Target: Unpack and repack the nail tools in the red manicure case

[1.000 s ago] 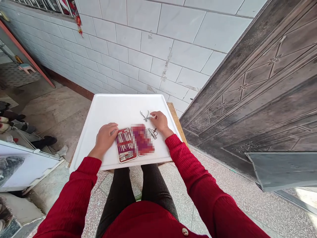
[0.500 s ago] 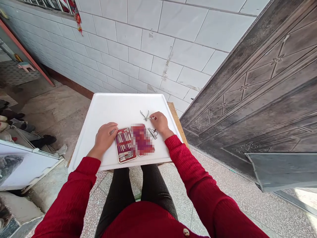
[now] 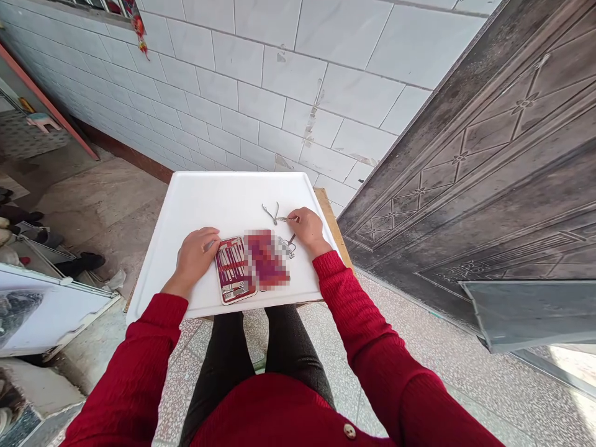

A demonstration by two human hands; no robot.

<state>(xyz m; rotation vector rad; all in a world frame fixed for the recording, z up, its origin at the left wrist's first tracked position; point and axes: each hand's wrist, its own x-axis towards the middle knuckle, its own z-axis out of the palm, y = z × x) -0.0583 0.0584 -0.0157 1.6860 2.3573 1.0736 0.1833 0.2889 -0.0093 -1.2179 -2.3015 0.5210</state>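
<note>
Prob. a home entryway: shoes [image 3: 84,265] left of L hand [image 3: 194,254], embossed door [image 3: 465,180] right of R hand [image 3: 307,228], tiled wall [image 3: 261,93] w/ barred window [image 3: 106,5] beyond both.

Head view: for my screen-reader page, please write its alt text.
A person's right hand pinches a slim metal tool beside cuticle nippers lying on a white tabletop; the left hand is at the corner of an open manicure case.

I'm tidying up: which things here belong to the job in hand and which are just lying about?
Work: open tool case at the left hand; slim metal piece in the right hand; plier-like tool; loose metal tools; white tabletop.

Lying about: small stool; dark shoes; hanging ornament.
</note>
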